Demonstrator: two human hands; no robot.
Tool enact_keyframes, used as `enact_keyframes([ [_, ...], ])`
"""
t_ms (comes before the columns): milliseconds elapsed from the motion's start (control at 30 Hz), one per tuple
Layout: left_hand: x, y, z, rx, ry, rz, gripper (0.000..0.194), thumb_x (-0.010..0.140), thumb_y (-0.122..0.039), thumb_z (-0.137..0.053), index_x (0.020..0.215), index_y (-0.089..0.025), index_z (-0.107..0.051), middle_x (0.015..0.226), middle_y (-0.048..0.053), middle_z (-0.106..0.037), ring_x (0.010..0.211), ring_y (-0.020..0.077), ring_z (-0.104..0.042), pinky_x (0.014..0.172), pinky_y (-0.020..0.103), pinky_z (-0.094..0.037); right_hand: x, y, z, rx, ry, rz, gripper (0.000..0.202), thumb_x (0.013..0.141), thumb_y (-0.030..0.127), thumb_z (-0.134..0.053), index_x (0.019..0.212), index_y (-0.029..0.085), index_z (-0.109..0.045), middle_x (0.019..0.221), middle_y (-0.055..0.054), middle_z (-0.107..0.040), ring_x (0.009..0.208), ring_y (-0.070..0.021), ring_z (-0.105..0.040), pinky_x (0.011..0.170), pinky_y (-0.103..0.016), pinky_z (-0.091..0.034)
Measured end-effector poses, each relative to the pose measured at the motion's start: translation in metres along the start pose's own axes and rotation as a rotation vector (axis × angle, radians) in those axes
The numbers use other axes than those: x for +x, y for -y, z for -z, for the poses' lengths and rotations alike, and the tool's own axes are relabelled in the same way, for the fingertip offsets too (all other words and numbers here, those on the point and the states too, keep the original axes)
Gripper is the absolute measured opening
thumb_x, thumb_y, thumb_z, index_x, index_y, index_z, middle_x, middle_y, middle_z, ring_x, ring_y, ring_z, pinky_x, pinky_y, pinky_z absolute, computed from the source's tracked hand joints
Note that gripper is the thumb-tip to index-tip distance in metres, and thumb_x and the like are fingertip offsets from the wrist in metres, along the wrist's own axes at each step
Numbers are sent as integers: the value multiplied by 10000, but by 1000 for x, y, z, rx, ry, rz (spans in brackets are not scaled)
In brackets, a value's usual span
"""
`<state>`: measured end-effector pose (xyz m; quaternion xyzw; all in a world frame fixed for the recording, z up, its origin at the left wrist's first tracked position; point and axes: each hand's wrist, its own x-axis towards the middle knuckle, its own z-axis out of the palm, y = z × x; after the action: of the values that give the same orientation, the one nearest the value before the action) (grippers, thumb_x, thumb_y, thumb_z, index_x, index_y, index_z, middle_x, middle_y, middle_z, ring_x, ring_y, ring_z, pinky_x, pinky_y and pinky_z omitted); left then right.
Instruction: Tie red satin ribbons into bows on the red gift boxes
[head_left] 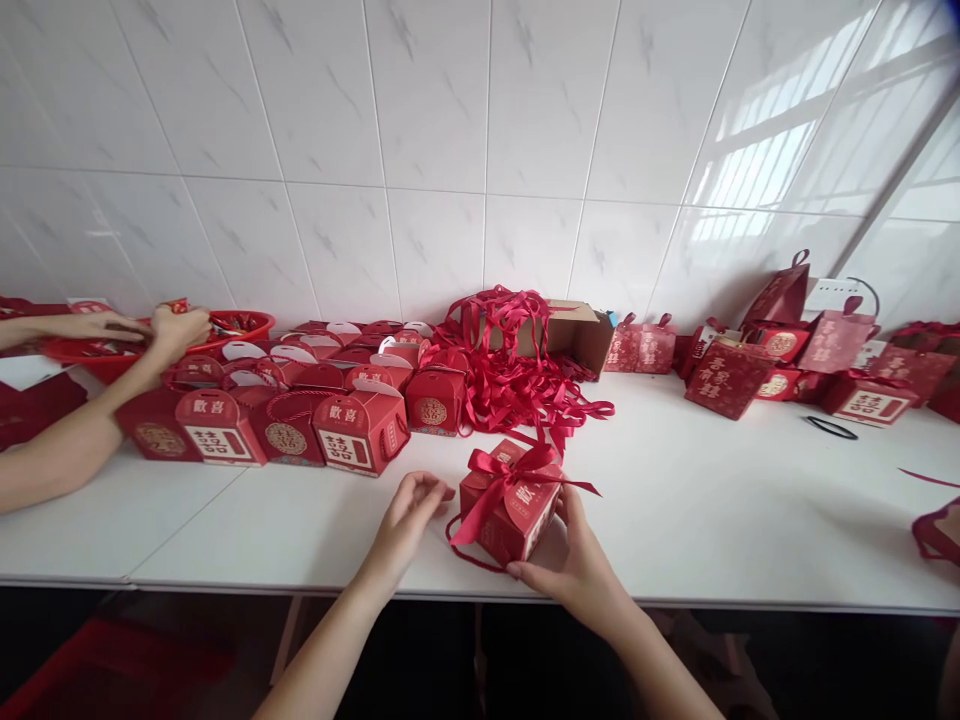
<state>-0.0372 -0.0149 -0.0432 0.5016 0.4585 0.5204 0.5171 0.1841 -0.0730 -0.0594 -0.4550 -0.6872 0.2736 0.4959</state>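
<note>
In front of me on the white table (675, 520) is a red gift box (501, 532). A shiny red ribbon bow (514, 475) is tied across its top, with loose tails at both sides. My right hand (581, 565) grips the box from the right, thumb at the near corner and fingers round the far side. My left hand (412, 515) is just left of the box, fingers loosely bent and apart from the thumb, with nothing seen in it. A dark red cord handle (469, 556) loops out beside the box, near the left hand.
Rows of red boxes (360, 435) stand to the left. A heap of red ribbons (517, 385) spills from a cardboard box (596, 340) behind. More boxes and bags (731, 380) stand at the right, by a black loop (831, 428). A co-worker's hands (180, 328) are over a red basin (259, 325).
</note>
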Motion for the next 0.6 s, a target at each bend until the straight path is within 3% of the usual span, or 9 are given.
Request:
enact_keyframes([
  [100, -4, -2, -2, -4, -36, -16, 397, 704, -492, -694, 828, -212, -440, 798, -9, -619, 880, 193, -648, 865, 354, -476, 6, 7, 0, 60, 38, -27, 762, 649, 354, -753, 1280, 277, -331, 1271, -116, -533, 1165, -307, -521, 979, -424, -444],
  [167, -6, -3, -1, 7, -46, -17, 377, 713, -461, -687, 832, -215, -428, 785, -16, -598, 879, 187, -640, 853, 343, -474, 11, 0, 14, 19, -30, -102, 784, 614, 421, -740, 1273, 230, -360, 1228, -140, -561, 1131, -337, -539, 959, -444, -447],
  [200, -6, -4, 0, 14, -46, -21, 360, 722, -447, -678, 835, -216, -426, 787, -17, -586, 894, 188, -634, 851, 338, -471, 13, -7, 24, -54, -120, -181, 841, 586, 472, -733, 1286, 191, -360, 1218, -167, -562, 1125, -360, -536, 949, -467, -442],
  [233, -6, -3, 1, 19, -45, -30, 346, 730, -435, -669, 838, -216, -424, 793, -17, -574, 914, 191, -626, 847, 335, -469, 14, -16, 36, -183, -301, -298, 911, 580, 528, -706, 1316, 139, -335, 1220, -205, -550, 1129, -386, -523, 943, -501, -425],
  [300, -4, 0, 3, 31, -43, -55, 330, 740, -421, -654, 842, -219, -414, 813, -16, -551, 942, 197, -608, 832, 332, -465, 14, -35, 58, -601, -609, -542, 1140, 570, 624, -666, 1417, 35, -180, 1382, -299, -358, 1275, -451, -341, 1010, -596, -277],
  [333, -3, 2, 4, 41, -44, -67, 327, 743, -417, -649, 847, -221, -410, 828, -13, -545, 950, 199, -599, 824, 333, -464, 12, -43, 67, -756, -634, -618, 1163, 608, 669, -612, 1433, -1, -139, 1434, -321, -259, 1321, -464, -250, 1030, -624, -202],
  [400, -1, 8, 6, 67, -65, -94, 329, 744, -418, -644, 858, -222, -405, 859, -1, -541, 960, 206, -578, 810, 340, -465, 7, -54, 78, -926, -472, -698, 1073, 689, 697, -512, 1437, -5, -195, 1466, -294, -228, 1352, -445, -189, 1059, -601, -149],
  [500, 2, 13, 9, 143, -171, -157, 350, 725, -427, -647, 892, -220, -418, 941, 36, -537, 1027, 233, -537, 829, 365, -465, 2, -55, 79, -990, -168, -717, 854, 792, 671, -387, 1408, 80, -354, 1468, -210, -307, 1364, -404, -203, 1080, -532, -175],
  [600, 9, 4, 16, 318, -315, -337, 395, 713, -424, -648, 986, -229, -439, 1075, 72, -507, 1107, 261, -488, 855, 391, -465, 1, -47, 74, -1025, -100, -729, 768, 830, 658, -322, 1403, 151, -391, 1496, -167, -279, 1378, -401, -174, 1082, -529, -166],
])
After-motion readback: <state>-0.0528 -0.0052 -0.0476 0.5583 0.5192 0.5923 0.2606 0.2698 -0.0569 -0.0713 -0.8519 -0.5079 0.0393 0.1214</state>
